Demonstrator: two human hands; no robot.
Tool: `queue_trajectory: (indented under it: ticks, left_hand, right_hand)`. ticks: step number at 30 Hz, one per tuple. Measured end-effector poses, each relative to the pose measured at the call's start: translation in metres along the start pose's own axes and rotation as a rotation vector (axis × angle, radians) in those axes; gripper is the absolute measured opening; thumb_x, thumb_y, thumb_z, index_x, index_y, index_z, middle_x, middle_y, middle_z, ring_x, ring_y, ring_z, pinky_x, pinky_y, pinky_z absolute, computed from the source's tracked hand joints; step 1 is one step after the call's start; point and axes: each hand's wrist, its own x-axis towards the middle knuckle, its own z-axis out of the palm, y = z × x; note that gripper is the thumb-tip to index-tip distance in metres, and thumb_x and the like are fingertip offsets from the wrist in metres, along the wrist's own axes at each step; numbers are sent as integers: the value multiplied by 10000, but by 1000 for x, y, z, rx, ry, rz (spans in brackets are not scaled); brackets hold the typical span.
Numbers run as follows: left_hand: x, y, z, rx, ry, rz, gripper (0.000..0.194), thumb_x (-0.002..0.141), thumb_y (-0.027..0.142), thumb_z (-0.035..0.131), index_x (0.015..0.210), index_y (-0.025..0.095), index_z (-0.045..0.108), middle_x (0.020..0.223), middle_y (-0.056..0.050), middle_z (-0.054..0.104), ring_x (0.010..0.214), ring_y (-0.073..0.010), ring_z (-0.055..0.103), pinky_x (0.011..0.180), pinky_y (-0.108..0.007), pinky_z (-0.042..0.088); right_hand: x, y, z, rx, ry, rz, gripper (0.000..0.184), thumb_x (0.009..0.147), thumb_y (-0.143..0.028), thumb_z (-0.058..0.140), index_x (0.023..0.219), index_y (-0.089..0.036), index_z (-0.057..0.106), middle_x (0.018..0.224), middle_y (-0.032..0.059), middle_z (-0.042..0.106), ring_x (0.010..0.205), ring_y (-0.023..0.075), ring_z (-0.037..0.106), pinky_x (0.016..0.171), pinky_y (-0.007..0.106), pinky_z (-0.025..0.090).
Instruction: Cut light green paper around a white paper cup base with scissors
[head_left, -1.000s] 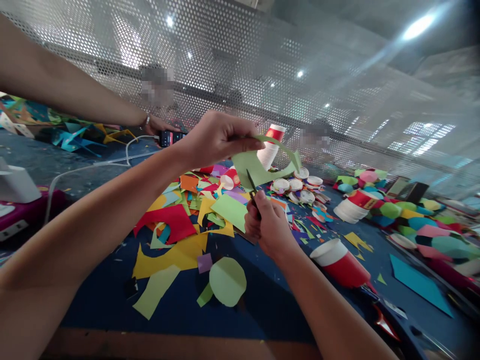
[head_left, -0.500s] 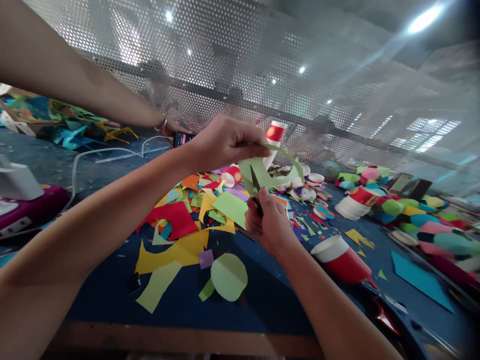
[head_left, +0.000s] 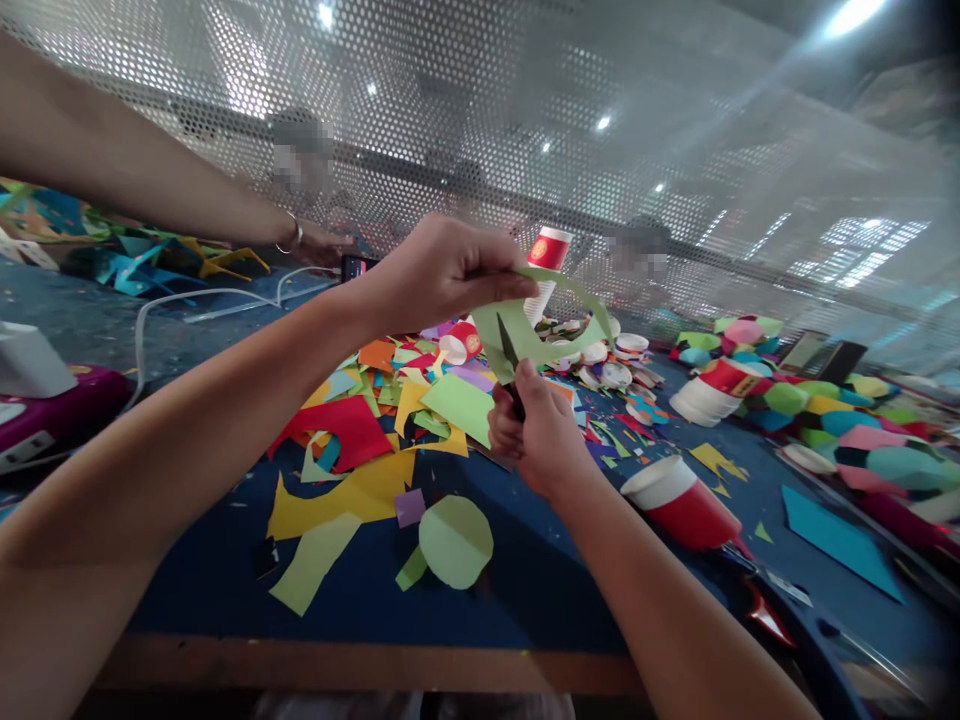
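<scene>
My left hand [head_left: 457, 265] pinches the upper edge of a light green sheet of paper [head_left: 487, 340], raised above the table. A curved cut-out leaves a thin strip looping to the right of the sheet. In my right hand [head_left: 540, 425] is a pair of scissors [head_left: 508, 345]; its dark blades lie against the paper and point up and left. My fingers hide the handles. On the table below, near its front edge, lies a roughly round light green paper piece [head_left: 456, 542], beside a small purple paper square [head_left: 410, 508].
Coloured paper scraps [head_left: 360, 435] cover the middle of the table. A tilted red-and-white paper cup [head_left: 682, 505] and a glue gun [head_left: 780, 610] lie at right. Stacked cups [head_left: 551, 250] stand behind. Another person's hand [head_left: 319, 245] is near a phone [head_left: 356, 268]; a power strip [head_left: 67, 410] sits left.
The light green paper has turned slightly in my left hand, and its loop tilts a little differently. The other person's hand has drawn back from the phone. The view has shifted slightly.
</scene>
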Motion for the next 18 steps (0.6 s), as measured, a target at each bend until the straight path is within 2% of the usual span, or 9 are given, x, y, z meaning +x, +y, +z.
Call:
queue_trajectory:
  ticks: [5, 9, 13, 18]
  left_hand:
    - [1, -2, -1, 69, -41, 92, 407, 962, 502, 615, 740, 175, 712, 622, 6, 585, 602, -120, 506, 542, -257, 376]
    - [2, 1, -3, 41, -82, 84, 446, 982, 511, 592, 704, 173, 678, 599, 12, 521, 567, -108, 433, 509, -273, 318]
    - [3, 3, -5, -11, -84, 69, 516, 964, 619, 602, 707, 177, 674, 518, 25, 456, 539, -107, 400, 495, -290, 288]
    - [4, 4, -11, -214, -72, -50, 665, 808, 815, 660, 933, 167, 744, 579, 20, 577, 492, -88, 502, 451, -272, 343]
  right_hand:
    - [0, 1, 0, 8, -8, -3, 678, 649, -777, 810, 566, -233, 415, 436, -124, 206, 352, 29, 149, 330, 195, 143]
    - [-1, 0, 1, 27, -3, -7, 684, 632, -752, 840, 564, -228, 404, 456, -120, 221, 361, 24, 161, 334, 189, 143]
    - [-2, -1, 1, 14, -2, -12, 678, 652, -769, 817, 573, -232, 410, 465, -119, 217, 363, 29, 159, 333, 200, 138]
    - [-1, -2, -2, -12, 9, -40, 678, 673, -785, 791, 575, -239, 401, 474, -117, 206, 366, 33, 151, 340, 222, 132]
